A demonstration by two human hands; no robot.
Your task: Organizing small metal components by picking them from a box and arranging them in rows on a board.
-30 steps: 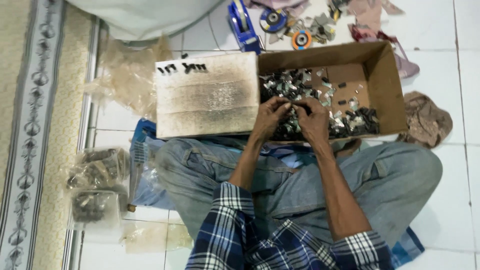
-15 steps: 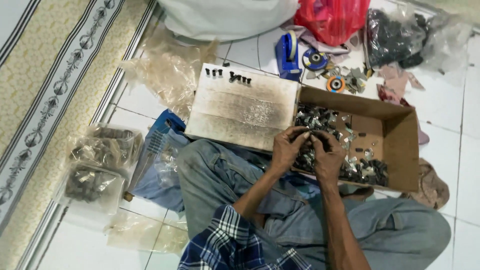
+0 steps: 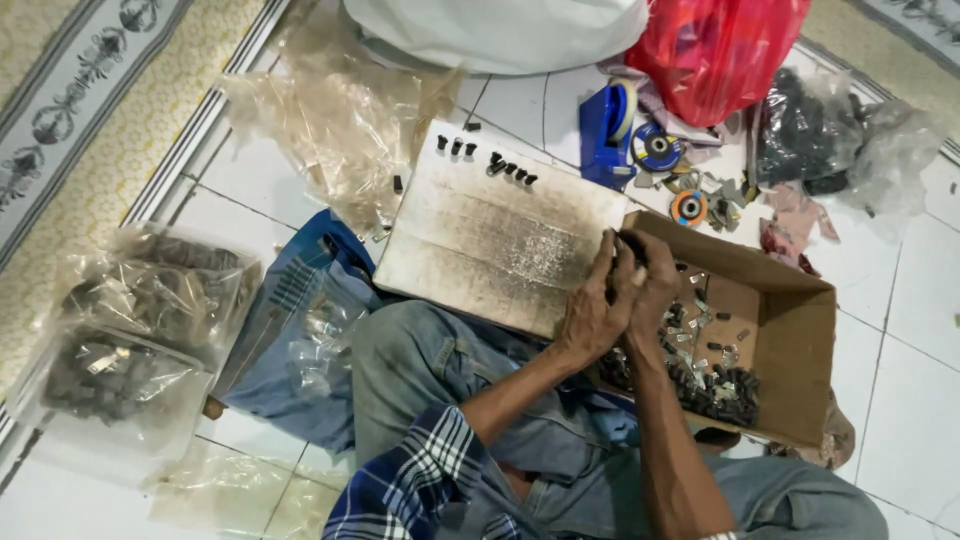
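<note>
My left hand (image 3: pixel 594 308) and my right hand (image 3: pixel 654 288) are pressed together at the near left corner of an open cardboard box (image 3: pixel 800 345). Their fingers pinch a small dark part (image 3: pixel 632 250) between them; its shape is hidden. The box holds a heap of small dark and silvery metal pieces (image 3: pixel 712 385). A worn whitish board (image 3: pixel 500 235) lies left of the box, across my knee, with a short row of small black parts (image 3: pixel 487 160) along its far edge.
Clear plastic bags of dark parts (image 3: pixel 125 330) lie at the left on the tiled floor. A blue tape dispenser (image 3: pixel 608 130), round discs (image 3: pixel 660 148), a red bag (image 3: pixel 715 50), a white sack (image 3: pixel 500 30) and a bag of black pieces (image 3: pixel 830 135) sit beyond the box.
The view has swung left and tilted. Both hands have risen out of the heap and come together at the box's near left corner by the board.
</note>
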